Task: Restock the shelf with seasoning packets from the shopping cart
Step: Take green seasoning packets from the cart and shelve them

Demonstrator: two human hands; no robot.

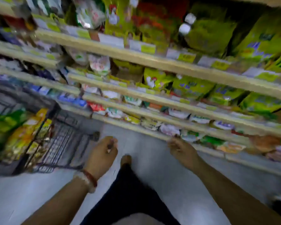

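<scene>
From your head camera the whole scene is smeared by motion blur, so fine detail is lost. Your left hand (102, 153) hangs low over the pale floor (146, 176), just right of the shopping cart (62, 143). Its fingers are curled under loosely and nothing shows in its grasp. A red thread band and a pale bangle (88, 181) sit on that wrist.

Your right hand (183, 150) is out in front of the lowest shelf edge (136, 127), fingers slack and slightly bent, holding nothing. Its fingertips are near the packets on the bottom tier, but the blur hides whether they touch anything.

The seasoning packets (24, 132) you are restocking from lie piled in the cart basket at the left edge, yellow, orange and green wrappers pressed against the dark wire side. The cart stands on the floor beside the shelving, well apart from your right hand.

The shelving (152, 60) runs diagonally across the view in several cream tiers, with yellow price tags (148, 47) along their fronts. Large green bags (209, 34) fill the upper right tiers; smaller white, red and green packets (169, 129) line the lower ones. Your dark trouser leg (128, 192) and a bare foot (126, 159) show between your two forearms.
</scene>
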